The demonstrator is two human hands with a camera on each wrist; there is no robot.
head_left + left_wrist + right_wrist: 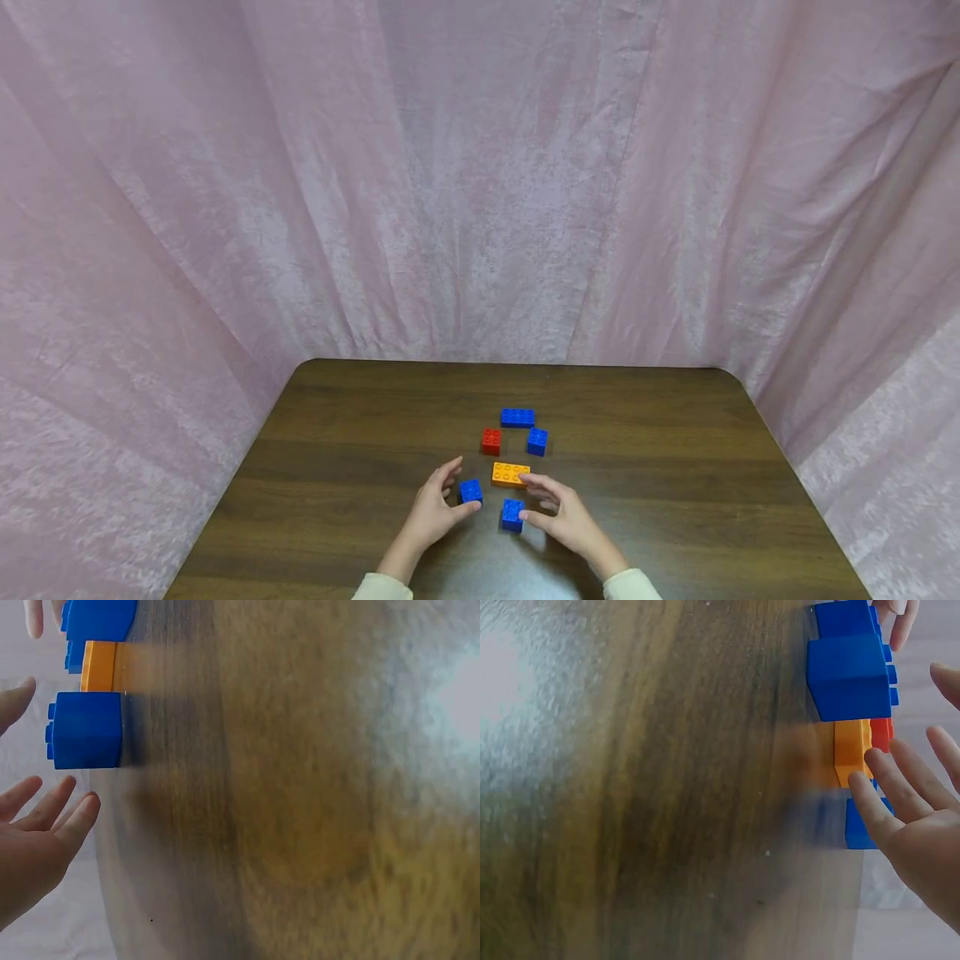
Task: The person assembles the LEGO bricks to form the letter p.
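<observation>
My left hand [432,512] is spread around a blue brick [470,491], thumb on the near side and fingers on the far left. In the left wrist view, gaps show between that brick [86,731] and the fingertips [90,806]. To the right, my other hand [567,523] reaches toward a second blue brick [512,515], its thumb tip overlapping the brick's right edge. The right wrist view shows this brick [849,679] standing on the table with the fingers [900,784] spread apart from it. An orange brick [510,474] lies just beyond, near the right index fingertip.
Farther back on the brown wooden table [360,417] are a red brick [491,442], a small blue brick [537,442] and a longer blue brick [517,417]. Pink curtains [510,183] hang behind the table and along both sides.
</observation>
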